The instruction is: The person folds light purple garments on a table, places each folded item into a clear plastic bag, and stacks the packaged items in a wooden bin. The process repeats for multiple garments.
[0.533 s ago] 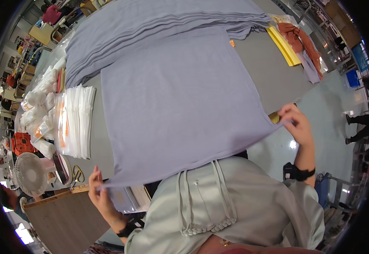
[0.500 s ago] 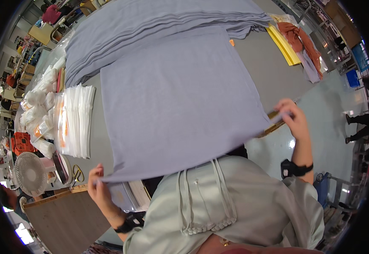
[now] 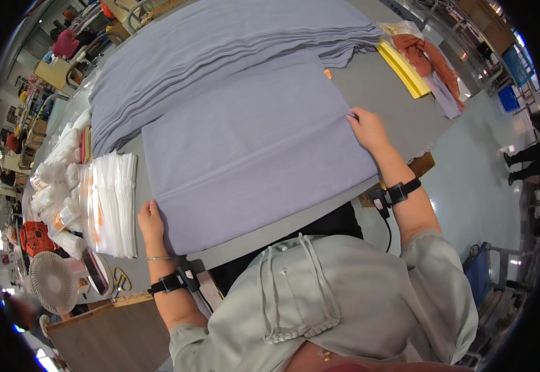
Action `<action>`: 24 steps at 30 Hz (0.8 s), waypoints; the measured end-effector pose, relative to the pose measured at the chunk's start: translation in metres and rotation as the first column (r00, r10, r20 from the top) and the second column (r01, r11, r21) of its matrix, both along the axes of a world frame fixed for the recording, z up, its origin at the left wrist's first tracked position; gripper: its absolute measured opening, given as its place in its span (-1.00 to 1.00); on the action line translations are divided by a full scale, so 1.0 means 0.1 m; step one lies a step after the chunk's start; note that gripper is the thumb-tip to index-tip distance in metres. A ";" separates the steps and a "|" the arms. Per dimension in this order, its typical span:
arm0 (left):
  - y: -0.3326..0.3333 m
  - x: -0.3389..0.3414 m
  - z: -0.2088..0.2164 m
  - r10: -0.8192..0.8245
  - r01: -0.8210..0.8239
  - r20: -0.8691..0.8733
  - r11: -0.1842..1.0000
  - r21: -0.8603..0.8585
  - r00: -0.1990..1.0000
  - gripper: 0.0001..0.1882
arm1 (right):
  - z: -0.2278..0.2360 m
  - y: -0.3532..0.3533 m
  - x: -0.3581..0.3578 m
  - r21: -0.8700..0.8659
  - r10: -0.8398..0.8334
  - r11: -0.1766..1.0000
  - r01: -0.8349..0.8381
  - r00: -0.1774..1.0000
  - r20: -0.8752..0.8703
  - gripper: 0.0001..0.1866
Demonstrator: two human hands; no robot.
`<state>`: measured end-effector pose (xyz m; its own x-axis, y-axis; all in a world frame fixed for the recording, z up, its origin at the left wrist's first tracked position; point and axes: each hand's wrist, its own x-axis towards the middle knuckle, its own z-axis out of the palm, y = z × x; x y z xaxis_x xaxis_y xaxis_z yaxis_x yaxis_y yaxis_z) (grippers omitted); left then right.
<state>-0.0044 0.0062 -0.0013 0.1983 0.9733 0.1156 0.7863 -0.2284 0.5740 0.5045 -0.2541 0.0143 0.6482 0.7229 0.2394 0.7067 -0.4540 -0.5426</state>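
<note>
A grey-blue cloth (image 3: 239, 136) lies on the table in front of me, its near part folded over so that an edge runs slantwise across its middle. My left hand (image 3: 151, 222) is closed at the cloth's left side, near one end of that edge. At the other end, farther off on the right side, my right hand (image 3: 368, 129) pinches the cloth between thumb and fingers. A thick stack of like grey-blue cloths (image 3: 220, 40) spreads beyond it, its layered front edges showing.
Clear plastic bags (image 3: 114, 204) are stacked at the left, beside crumpled plastic (image 3: 59, 173). A white fan (image 3: 53, 282) and yellow-handled scissors (image 3: 121, 280) are nearer. Yellow folded strips (image 3: 404, 69) and rust-coloured cloth (image 3: 419, 57) lie at the far right of the grey table (image 3: 394, 118).
Both hands have moved forward, away from my body, carrying the cloth's near edge over onto the cloth. What hung toward me now lies folded on the table.
</note>
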 end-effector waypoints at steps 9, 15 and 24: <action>-0.64 -0.13 0.32 -0.437 0.530 -0.331 0.799 0.285 0.836 -0.47 | 0.27 -0.42 -0.39 -0.101 0.168 0.985 -0.140 0.914 0.369 -0.28; -1.53 -0.45 0.29 -0.637 0.658 -0.311 0.752 -0.046 0.706 -0.25 | 0.21 -1.30 -0.66 -0.347 0.595 0.793 -0.501 0.761 0.258 -0.40; -1.18 -0.75 0.88 -0.014 0.102 0.408 0.976 -0.194 0.913 -0.91 | 0.67 -0.89 -0.25 0.218 0.063 0.976 0.017 0.934 -0.353 -0.87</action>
<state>-0.0795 -0.1121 0.0872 0.2348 0.9720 -0.0053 0.4677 -0.1082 0.8773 0.4800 -0.3429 0.0816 0.7028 0.6961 0.1467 0.4582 -0.2852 -0.8418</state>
